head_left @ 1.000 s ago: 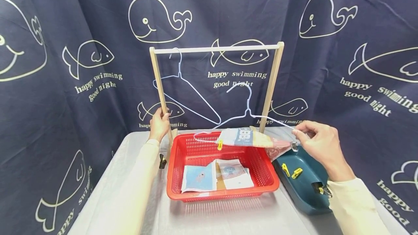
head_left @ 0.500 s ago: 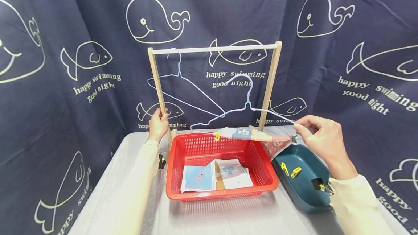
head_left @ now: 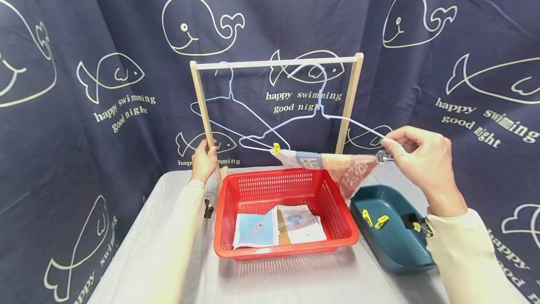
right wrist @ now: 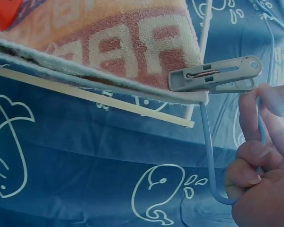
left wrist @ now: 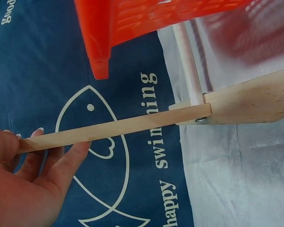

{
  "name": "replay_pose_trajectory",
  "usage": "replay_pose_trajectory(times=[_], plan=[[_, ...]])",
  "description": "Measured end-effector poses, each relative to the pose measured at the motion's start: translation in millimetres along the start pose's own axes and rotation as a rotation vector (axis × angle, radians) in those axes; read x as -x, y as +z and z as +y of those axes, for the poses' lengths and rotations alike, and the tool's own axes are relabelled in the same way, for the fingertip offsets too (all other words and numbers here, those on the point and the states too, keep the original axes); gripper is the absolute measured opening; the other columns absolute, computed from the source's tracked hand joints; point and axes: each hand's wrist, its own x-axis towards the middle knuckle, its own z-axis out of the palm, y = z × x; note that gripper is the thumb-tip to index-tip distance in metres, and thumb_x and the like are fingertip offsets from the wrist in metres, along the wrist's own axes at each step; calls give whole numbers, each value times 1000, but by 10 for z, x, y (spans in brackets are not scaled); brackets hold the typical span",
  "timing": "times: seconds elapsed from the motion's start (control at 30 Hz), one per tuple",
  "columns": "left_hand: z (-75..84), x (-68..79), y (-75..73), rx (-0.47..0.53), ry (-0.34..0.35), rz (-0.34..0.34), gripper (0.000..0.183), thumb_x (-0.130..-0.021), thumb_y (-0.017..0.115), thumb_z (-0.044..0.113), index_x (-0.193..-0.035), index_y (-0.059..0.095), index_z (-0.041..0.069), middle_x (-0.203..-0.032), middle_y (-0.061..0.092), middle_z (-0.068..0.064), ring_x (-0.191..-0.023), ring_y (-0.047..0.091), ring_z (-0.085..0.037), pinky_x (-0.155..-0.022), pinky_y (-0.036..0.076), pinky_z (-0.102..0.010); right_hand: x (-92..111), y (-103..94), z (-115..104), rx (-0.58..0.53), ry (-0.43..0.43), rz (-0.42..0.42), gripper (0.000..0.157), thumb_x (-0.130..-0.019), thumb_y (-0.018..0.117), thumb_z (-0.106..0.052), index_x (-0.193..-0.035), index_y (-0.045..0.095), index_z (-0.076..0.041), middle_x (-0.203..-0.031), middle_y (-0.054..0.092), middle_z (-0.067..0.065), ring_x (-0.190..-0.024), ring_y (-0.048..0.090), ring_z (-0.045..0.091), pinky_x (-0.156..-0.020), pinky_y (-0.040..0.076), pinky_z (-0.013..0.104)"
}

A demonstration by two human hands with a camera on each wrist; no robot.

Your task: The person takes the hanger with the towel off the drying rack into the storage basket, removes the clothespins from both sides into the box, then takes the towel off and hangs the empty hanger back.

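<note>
My left hand (head_left: 204,162) grips the left wooden post (head_left: 204,107) of a small clothes rack; in the left wrist view the thumb and fingers lie around that post. My right hand (head_left: 427,165) holds a light-blue clothes hanger (head_left: 320,108) by its right end, in front of the rack. The hook reaches up to the height of the white rail (head_left: 257,64). A terry towel (head_left: 333,162) hangs from the hanger's lower wire. A yellow clothespin (head_left: 276,148) pins its left corner, and a grey clothespin (right wrist: 217,75) its right corner, close to my right fingers.
Another blue hanger (head_left: 231,98) hangs bare on the rail's left part. Below stands a red basket (head_left: 287,250) with folded cloths. A teal tray (head_left: 392,252) to its right holds yellow clothespins (head_left: 381,222) and a black clip. One more black clip (head_left: 208,209) lies left of the basket.
My right hand has raised the hanger and towel; the hook has risen from well below the rail to its height. My left hand has stayed on the post.
</note>
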Motion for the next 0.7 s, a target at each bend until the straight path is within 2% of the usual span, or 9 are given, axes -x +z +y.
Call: replay_pose_trajectory(times=[0.17, 0.37, 0.6, 0.7], plan=[[-4, -7, -19, -4, -11, -6, 30, -106, 54, 16, -135, 62, 11, -123, 72, -15, -115, 66, -40, -102, 45, -56, -92, -32, -139, -30, 39, 16, 4, -85, 83, -17, -86, 81, -13, -62, 59, -28, -55, 48, -7, -58, 33, 18], [-10, -19, -17, 1, -20, -16, 31, -106, 53, 16, -135, 61, 11, -123, 72, -15, -115, 65, -39, -103, 45, -55, -133, -7, -264, -18, 90, -21, 8, -87, 82, -21, -90, 81, -14, -62, 59, -25, -56, 49, -3, -57, 34, 19], [21, 6, -108, -24, 49, -47, 35, -103, 56, 15, -138, 59, 7, -122, 71, -22, -115, 64, -46, -103, 46, -57, -45, 147, -347, -48, 76, -91, 4, -88, 83, -21, -90, 82, -18, -67, 64, -19, -58, 50, 1, -56, 35, 20], [57, 44, -189, -17, 35, -42, 42, -102, 59, 16, -142, 57, 6, -123, 71, -22, -116, 65, -43, -105, 45, -55, -22, 202, -394, -73, 66, -113, 3, -89, 82, -21, -90, 81, -18, -70, 67, -12, -59, 51, 4, -57, 36, 21]])
